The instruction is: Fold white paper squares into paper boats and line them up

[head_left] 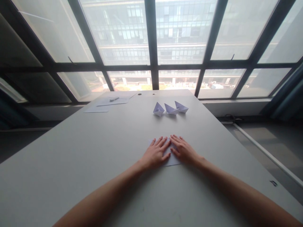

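Note:
A sheet of white paper lies flat on the white table, mostly covered by my hands. My left hand rests on its left part, palm down with the fingers spread. On the right part lies my right hand, also flat, its fingertips close to those of the left. Whether the sheet is folded is hard to see beneath them. Beyond my hands stand three folded paper boats: a left one, a middle one and a right one.
Loose paper sheets lie at the table's far left, with a small whitish item on top. Two round holes are near the far edge. A small dark mark shows at the right edge. Large windows rise behind the table.

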{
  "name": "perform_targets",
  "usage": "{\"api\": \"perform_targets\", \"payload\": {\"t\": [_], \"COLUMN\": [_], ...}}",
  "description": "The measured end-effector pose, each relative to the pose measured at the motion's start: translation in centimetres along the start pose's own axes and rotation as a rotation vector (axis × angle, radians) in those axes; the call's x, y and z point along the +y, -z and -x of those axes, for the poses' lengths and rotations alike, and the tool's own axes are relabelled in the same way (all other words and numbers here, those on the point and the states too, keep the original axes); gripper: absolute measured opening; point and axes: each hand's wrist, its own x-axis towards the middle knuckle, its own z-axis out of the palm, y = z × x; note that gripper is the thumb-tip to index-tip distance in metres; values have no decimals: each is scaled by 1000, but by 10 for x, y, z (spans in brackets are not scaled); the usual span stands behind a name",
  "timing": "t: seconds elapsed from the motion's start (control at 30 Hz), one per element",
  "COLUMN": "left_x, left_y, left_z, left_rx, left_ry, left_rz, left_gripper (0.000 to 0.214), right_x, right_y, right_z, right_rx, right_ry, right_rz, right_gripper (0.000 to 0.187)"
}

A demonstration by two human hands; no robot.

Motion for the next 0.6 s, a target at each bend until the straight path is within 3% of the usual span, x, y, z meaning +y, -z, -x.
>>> {"api": "perform_targets", "payload": {"t": [0.2,0.43,0.6], "left_x": [-1,-9,-14], "left_y": [-1,2,3], "left_z": [-1,-1,-5], "left_rx": [-9,-31,67], "left_ry": [-12,-52,-19], "left_rz": [-10,-11,1], "left_gripper": [62,62,56], "right_x": [-3,-2,4], "right_y": [2,-3,-3], "right_z": [1,1,-3], "right_rx": [-62,-30,19], "right_ry": [-85,-196,-246], "right_rz": [53,104,120], "right_gripper": [59,59,59]}}
